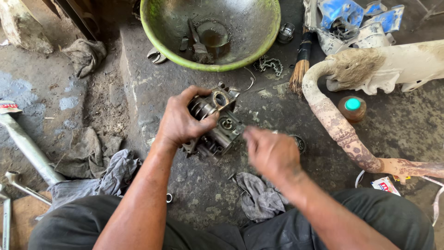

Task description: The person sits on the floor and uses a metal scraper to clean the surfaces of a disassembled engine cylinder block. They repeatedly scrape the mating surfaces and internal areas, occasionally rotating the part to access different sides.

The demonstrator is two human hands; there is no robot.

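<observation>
From the head camera, looking straight down: the left hand (182,121) is wrapped tight around a greasy metal engine part (215,122), thumb over its top, holding it just above the dark, oily concrete floor (194,185). The right hand (272,153) sits right beside the part's lower edge, blurred, fingers pinched narrow at the tip; whether it holds anything small, I cannot tell. Below the right hand lies a grey rag (259,196), and more rags (99,178) are heaped by the left forearm. Up top, a green basin (259,39) holds murky liquid and a paintbrush (198,44). Beside it there's a short chain (270,65) and a bristle brush (300,65). To the right, a rusty curved exhaust pipe (340,129) bends around a small bottle with a teal cap (352,107). Spanners (21,187) lie at far left.
</observation>
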